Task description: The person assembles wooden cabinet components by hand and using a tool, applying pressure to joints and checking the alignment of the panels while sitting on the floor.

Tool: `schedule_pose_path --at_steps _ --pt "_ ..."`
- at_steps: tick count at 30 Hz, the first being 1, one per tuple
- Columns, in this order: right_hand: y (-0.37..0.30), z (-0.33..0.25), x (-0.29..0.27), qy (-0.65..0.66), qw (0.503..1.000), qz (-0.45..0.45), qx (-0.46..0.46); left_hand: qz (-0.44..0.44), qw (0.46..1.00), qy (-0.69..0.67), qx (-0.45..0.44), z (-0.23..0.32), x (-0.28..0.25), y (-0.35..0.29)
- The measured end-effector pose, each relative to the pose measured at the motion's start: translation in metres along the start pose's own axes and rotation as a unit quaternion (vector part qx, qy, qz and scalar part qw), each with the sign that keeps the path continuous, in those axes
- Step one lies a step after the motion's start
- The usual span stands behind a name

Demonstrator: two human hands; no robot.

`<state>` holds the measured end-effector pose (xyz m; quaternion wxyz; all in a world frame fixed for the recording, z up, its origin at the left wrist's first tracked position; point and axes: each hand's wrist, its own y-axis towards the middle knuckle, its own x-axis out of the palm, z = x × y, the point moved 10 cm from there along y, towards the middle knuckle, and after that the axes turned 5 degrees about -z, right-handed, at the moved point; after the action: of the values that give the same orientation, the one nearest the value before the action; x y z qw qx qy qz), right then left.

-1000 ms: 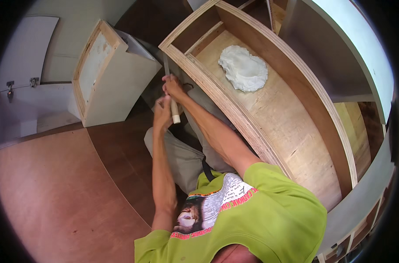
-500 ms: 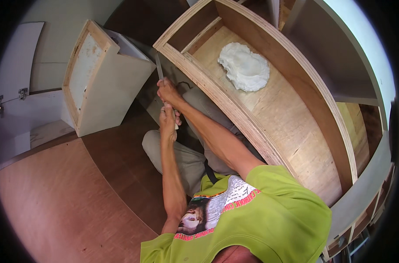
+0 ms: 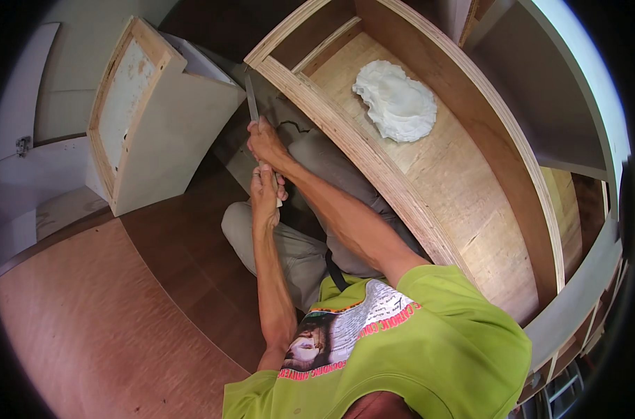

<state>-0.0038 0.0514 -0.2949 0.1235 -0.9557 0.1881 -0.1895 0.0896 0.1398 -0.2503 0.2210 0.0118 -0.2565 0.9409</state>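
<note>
My right hand (image 3: pixel 264 143) is closed around a long, narrow grey metal tool (image 3: pixel 252 98) that looks like a file; its exact kind cannot be made out. Below it, my left hand (image 3: pixel 266 194) grips the lower end, where a pale piece, perhaps the handle, shows beside the fingers. Beyond the right hand, the tool's tip points at the near left corner of a plywood-edged cabinet frame (image 3: pixel 345 133). Whether tip and frame touch, I cannot tell. A crumpled white sheet or bag (image 3: pixel 395 100) lies inside that cabinet, on its wooden panel.
A grey cabinet box (image 3: pixel 174 133) with a wooden-rimmed end stands at the upper left. Past it is a white hinged door (image 3: pixel 24 91). A reddish-brown board (image 3: pixel 101 328) covers the lower left. Grey cabinet panels (image 3: pixel 541 105) stand on the right.
The whole view has shifted slightly, so the grey box sits farther left and higher. Both hands keep their grip on the tool, moved only slightly.
</note>
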Motion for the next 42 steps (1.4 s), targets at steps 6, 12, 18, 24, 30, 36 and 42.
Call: schedule_pose_path --at_steps 6,12,18,24,30,36,42 --pt "0.009 -0.01 0.0 -0.02 0.988 -0.011 -0.152 0.005 1.0 0.015 -0.009 0.005 0.003 0.003" --pt "-0.001 -0.021 0.008 0.04 0.998 -0.029 -0.039 0.015 0.999 0.036 -0.015 0.01 -0.01 0.004" --pt "0.03 -0.017 0.005 -0.09 0.995 0.0 -0.044 -0.009 1.0 -0.008 -0.028 0.014 -0.001 0.025" --pt "0.023 -0.013 -0.004 -0.068 0.995 0.061 -0.046 -0.012 0.999 -0.008 -0.031 0.006 -0.007 0.02" --pt "0.016 -0.018 -0.007 -0.071 0.996 0.05 -0.033 -0.012 0.999 -0.02 -0.024 0.005 0.0 0.018" --pt "0.019 -0.019 -0.008 -0.045 0.998 0.03 -0.043 -0.008 1.0 -0.007 -0.02 0.007 0.0 0.018" --pt "0.003 -0.031 0.013 0.006 0.999 -0.051 0.014 0.015 0.999 0.023 -0.021 0.011 -0.019 0.013"
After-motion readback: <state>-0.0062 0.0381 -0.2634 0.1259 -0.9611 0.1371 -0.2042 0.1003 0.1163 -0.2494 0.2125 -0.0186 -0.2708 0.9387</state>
